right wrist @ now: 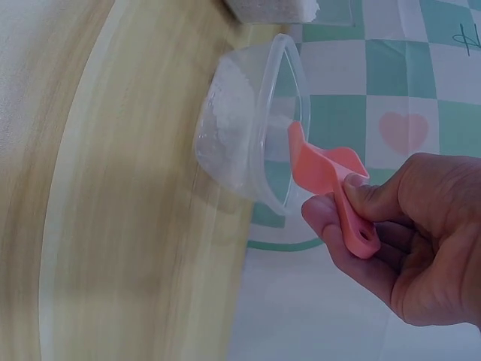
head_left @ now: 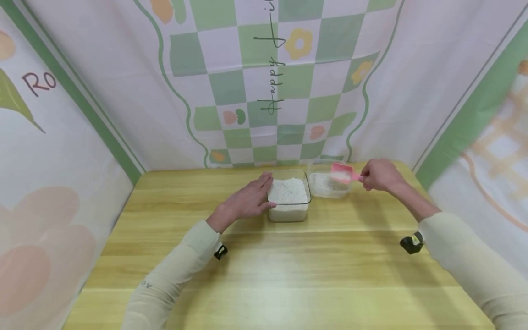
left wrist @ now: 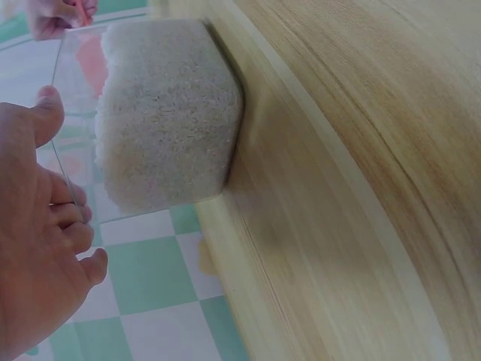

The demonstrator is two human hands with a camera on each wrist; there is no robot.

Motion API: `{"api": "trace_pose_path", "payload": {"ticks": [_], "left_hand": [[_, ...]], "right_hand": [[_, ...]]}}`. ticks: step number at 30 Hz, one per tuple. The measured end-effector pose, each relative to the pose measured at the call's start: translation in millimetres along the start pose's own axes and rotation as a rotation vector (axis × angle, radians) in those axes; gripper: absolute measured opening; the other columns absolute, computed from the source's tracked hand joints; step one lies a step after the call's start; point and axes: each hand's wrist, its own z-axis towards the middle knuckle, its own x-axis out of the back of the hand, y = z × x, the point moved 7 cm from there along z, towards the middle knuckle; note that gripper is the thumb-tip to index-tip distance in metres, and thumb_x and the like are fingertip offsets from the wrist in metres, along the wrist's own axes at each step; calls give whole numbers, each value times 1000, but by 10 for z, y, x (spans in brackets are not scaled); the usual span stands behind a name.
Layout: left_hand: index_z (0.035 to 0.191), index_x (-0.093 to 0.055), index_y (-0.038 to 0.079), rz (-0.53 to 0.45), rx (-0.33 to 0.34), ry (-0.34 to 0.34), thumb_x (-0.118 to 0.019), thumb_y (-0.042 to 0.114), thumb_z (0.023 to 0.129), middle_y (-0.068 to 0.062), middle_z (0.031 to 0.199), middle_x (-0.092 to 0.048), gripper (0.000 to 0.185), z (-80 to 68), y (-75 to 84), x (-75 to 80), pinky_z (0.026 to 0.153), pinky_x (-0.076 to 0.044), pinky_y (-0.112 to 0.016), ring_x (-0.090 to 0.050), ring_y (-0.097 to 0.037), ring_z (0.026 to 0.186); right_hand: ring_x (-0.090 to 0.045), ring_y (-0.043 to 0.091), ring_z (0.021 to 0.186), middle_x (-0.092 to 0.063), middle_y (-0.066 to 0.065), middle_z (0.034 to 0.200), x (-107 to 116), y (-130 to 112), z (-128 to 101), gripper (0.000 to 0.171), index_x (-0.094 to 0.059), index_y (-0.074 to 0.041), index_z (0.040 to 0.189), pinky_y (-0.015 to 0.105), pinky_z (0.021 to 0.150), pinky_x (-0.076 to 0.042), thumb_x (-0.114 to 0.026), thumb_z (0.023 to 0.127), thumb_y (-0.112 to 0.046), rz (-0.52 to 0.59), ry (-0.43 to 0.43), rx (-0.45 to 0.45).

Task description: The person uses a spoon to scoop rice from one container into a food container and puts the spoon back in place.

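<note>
Fingers of the right hand [right wrist: 421, 248] pinch a pink scoop [right wrist: 331, 180] over the rice tub [right wrist: 248, 128]; straight left hand [head_left: 249, 197] touches the fuller box [head_left: 288, 199].

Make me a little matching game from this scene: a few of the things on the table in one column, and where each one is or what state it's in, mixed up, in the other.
Things:
1. pink scoop
2. square container
3. round container
4. left hand

States or places:
A. rests with straight fingers against a container's side
B. filled nearly to the rim with white grains
C. pinched by the right hand, held over a container
D. holds only a low layer of white grains

Right pairs: 1-C, 2-B, 3-D, 4-A
</note>
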Motion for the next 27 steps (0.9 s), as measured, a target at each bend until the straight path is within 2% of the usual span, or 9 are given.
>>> {"api": "trace_pose_path", "payload": {"ticks": [6, 14, 27], "left_hand": [[157, -10, -5, -2, 5, 3, -36, 53, 105, -21, 167, -6, 82, 3, 0, -6, 127, -16, -40, -7, -29, 156], [157, -12, -6, -14, 3, 8, -36, 53, 105, -22, 166, -8, 82, -9, 9, 8, 127, -16, -40, -7, -30, 156], [157, -11, -6, -14, -4, 9, -36, 53, 105, -22, 166, -9, 82, -14, 10, 11, 127, -16, -41, -7, -29, 156]], "right_hand": [[-66, 16, 62, -73, 1, 66, 23, -50, 5, 16, -77, 1, 87, 47, 68, -55, -63, 89, -6, -35, 15, 14], [-59, 18, 60, -69, 1, 64, 14, -111, 18, 11, -77, -1, 81, 31, 53, -47, -66, 85, -2, -71, 39, 13], [-56, 22, 60, -69, 7, 67, -6, -169, 30, 14, -76, -1, 78, 36, 52, -47, -66, 87, -7, -183, 105, 40]]}}
